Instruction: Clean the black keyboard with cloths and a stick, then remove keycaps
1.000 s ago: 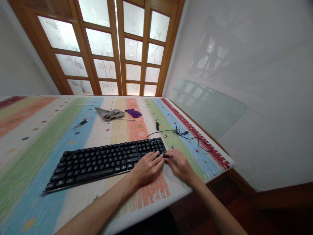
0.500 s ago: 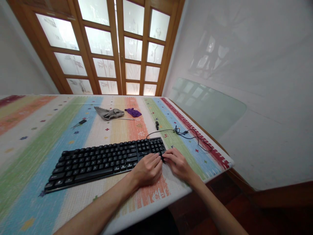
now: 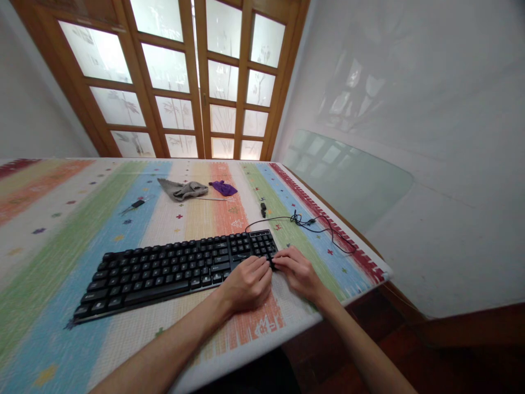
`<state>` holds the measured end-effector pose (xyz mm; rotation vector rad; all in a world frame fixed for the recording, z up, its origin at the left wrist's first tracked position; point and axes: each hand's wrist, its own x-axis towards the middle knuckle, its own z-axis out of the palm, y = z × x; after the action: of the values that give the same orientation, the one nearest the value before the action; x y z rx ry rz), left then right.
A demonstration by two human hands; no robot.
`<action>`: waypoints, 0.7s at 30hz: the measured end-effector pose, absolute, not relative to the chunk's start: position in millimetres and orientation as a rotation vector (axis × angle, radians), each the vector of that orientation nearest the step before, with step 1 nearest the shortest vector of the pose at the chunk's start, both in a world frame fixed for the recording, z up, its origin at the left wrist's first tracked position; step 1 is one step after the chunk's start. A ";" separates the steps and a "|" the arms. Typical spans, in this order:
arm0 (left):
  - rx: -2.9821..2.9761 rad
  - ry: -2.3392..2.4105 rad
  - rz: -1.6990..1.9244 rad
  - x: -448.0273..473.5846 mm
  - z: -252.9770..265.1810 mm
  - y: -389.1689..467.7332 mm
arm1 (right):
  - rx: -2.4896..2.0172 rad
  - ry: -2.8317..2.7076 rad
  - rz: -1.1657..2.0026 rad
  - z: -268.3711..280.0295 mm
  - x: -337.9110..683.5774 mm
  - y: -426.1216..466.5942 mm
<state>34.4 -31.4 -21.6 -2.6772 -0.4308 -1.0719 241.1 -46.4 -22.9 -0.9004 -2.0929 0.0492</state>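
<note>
We judge the step in hand to be close fingertip work at the near right corner of the black keyboard (image 3: 164, 271), which lies on the desk (image 3: 41, 317). Our left hand (image 3: 248, 282) curls over that corner; our right hand (image 3: 301, 273) narrows just beside it, though we cannot tell whether either pinches anything. Beyond the keyboard's right end lies its cable (image 3: 296, 219). The next move, we think, calls for small, careful finger motions without shifting the keyboard

Hands: two, left hand (image 3: 248, 283) and right hand (image 3: 301, 273). Keyboard (image 3: 164, 273): one, extending leftward from both. Cable (image 3: 295, 218): one, beyond the right. Cloths (image 3: 184, 191): two, beyond the left.
</note>
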 end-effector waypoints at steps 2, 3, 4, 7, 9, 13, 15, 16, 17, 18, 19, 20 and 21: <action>-2.665 -0.430 -1.080 34.4 -21.6 -31.5 | -0.893 -2.088 0.050 -22.3 240.7 -46.7; -2.660 -0.426 -1.083 34.4 -21.6 -31.6 | -0.890 -2.089 0.053 -22.1 240.8 -46.7; -2.658 -0.427 -1.085 34.3 -21.6 -31.7 | -0.887 -2.090 0.055 -21.9 241.0 -46.6; -2.663 -0.429 -1.078 34.1 -21.3 -31.8 | -0.898 -2.090 0.059 -21.6 242.3 -46.1; -2.670 -0.427 -1.071 33.8 -21.1 -31.7 | -0.907 -2.083 0.058 -21.7 243.1 -45.8; -2.691 -0.424 -1.052 33.4 -21.4 -31.3 | -0.914 -2.073 0.064 -21.1 243.5 -45.9; -2.702 -0.429 -1.044 33.2 -22.1 -31.2 | -0.911 -2.071 0.072 -20.3 243.0 -46.2; -2.706 -0.430 -1.040 33.1 -22.5 -31.1 | -0.907 -2.069 0.073 -19.8 242.7 -46.3; -2.710 -0.430 -1.036 33.1 -22.8 -31.0 | -0.902 -2.068 0.071 -19.4 242.5 -46.4; -2.713 -0.430 -1.034 33.1 -23.1 -31.0 | -0.897 -2.068 0.067 -19.2 242.3 -46.5; -2.715 -0.431 -1.035 33.2 -23.4 -30.9 | -0.892 -2.069 0.062 -19.1 242.2 -46.6; -2.718 -0.430 -1.035 33.3 -23.5 -30.8 | -0.891 -2.071 0.062 -19.3 242.3 -46.7; -2.720 -0.429 -1.035 33.4 -23.6 -30.7 | -0.894 -2.075 0.063 -19.7 242.4 -46.8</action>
<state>33.4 -30.7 -23.6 -2.7200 -0.4289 -1.0347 242.4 -46.8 -19.7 -0.8942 -2.0746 0.0630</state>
